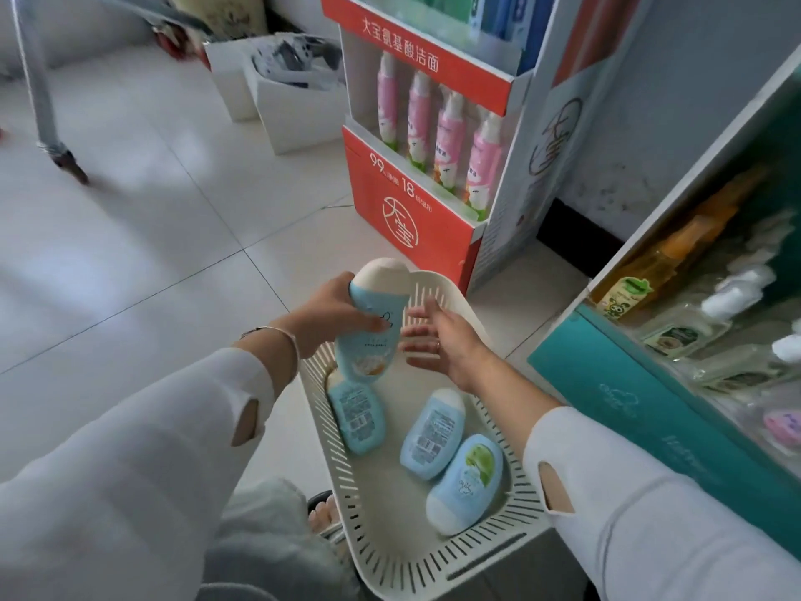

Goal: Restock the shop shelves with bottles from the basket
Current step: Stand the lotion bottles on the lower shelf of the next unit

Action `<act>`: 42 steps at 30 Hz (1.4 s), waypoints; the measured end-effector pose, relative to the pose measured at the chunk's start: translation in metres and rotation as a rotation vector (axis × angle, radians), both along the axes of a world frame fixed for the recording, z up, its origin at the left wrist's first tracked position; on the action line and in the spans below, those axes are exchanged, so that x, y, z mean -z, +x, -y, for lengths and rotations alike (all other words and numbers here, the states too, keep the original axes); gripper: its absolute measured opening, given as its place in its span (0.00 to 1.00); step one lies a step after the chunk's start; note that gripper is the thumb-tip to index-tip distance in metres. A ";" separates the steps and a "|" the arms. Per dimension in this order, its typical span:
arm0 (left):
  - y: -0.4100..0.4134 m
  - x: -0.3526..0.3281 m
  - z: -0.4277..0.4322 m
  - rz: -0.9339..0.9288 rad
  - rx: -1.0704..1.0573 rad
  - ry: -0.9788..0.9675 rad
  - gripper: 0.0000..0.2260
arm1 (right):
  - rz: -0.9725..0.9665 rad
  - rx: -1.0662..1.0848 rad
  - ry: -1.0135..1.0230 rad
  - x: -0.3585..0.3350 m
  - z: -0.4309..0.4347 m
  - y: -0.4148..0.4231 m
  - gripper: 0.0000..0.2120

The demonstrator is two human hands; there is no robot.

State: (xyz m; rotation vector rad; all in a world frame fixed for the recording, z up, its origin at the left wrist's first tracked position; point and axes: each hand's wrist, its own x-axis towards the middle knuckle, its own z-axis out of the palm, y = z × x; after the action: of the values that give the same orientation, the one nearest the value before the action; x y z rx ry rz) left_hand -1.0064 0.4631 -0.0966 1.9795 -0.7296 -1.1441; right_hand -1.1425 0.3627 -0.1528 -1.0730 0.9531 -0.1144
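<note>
our left hand (329,316) grips a pale blue plastic bottle with a cream cap (373,312) just above the cream slotted plastic basket (433,553), where three more bottles (433,431) lie flat, and our right hand (442,342) hovers beside it, fingers spread, likely to take it toward the teal-fronted shelf (641,383).

Brightly lit from the upper left of the frame. Glary across the floor (130,219). Bent at the edges; smeared over the shelf (693,190) at right.

The basket (433,568) sits lower centre on the floor (130,232), three bottles (432,431) in it, a fourth bottle (366,351) above; display stand (407,197) behind, shelves (607,383) at right.
</note>
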 end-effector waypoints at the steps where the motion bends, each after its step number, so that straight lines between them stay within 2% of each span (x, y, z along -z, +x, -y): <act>1: 0.007 0.003 0.002 0.023 -0.010 0.003 0.25 | -0.086 -0.058 -0.023 0.012 -0.004 0.002 0.15; 4: 0.020 0.017 0.009 0.069 0.007 0.022 0.25 | -0.389 -0.399 -0.228 0.057 -0.016 0.013 0.09; 6: 0.024 0.028 0.014 0.089 0.042 0.034 0.24 | -0.478 -0.559 -0.383 0.086 -0.023 0.022 0.16; 8: 0.028 0.040 0.018 0.107 0.082 0.049 0.24 | -0.513 -0.583 -0.422 0.110 -0.032 0.030 0.22; 12: 0.037 0.056 0.020 0.165 0.118 0.058 0.24 | -0.535 -0.574 -0.359 0.149 -0.051 0.048 0.24; 16: 0.041 0.066 0.020 0.175 0.065 0.039 0.23 | -0.553 -0.576 -0.323 0.171 -0.061 0.054 0.28; 18: 0.041 0.071 0.019 0.173 0.054 0.037 0.23 | -0.584 -0.580 -0.314 0.178 -0.063 0.054 0.28; 22: 0.038 0.077 0.016 0.163 0.079 0.068 0.23 | -0.522 -0.542 -0.239 0.179 -0.065 0.056 0.24; 26: 0.026 0.071 0.021 0.154 0.094 0.058 0.24 | -0.499 -0.499 -0.254 0.164 -0.062 0.047 0.24; 28: 0.017 0.064 0.022 0.122 0.070 0.035 0.27 | -0.477 -0.419 -0.247 0.151 -0.054 0.034 0.23; 31: -0.002 0.045 0.022 0.076 0.064 -0.006 0.25 | -0.416 -0.289 -0.247 0.118 -0.036 0.007 0.23; 33: -0.017 0.027 0.022 0.075 0.082 -0.028 0.22 | -0.388 -0.191 -0.230 0.091 -0.021 -0.013 0.24; 36: -0.040 -0.006 0.019 0.094 0.042 -0.099 0.22 | -0.325 -0.070 -0.237 0.044 -0.005 -0.043 0.18; 38: -0.054 -0.031 0.014 0.073 0.006 -0.144 0.23 | -0.271 0.027 -0.236 0.011 0.001 -0.065 0.21; 42: -0.083 -0.080 0.009 0.012 0.026 -0.234 0.16 | -0.132 0.142 -0.263 -0.058 0.009 -0.109 0.20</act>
State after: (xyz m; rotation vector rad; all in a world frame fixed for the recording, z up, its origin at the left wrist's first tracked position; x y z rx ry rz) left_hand -1.0892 0.4542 -0.0167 1.7870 -0.8572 -1.0126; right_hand -1.2517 0.3541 -0.0951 -1.2658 1.1564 -0.2950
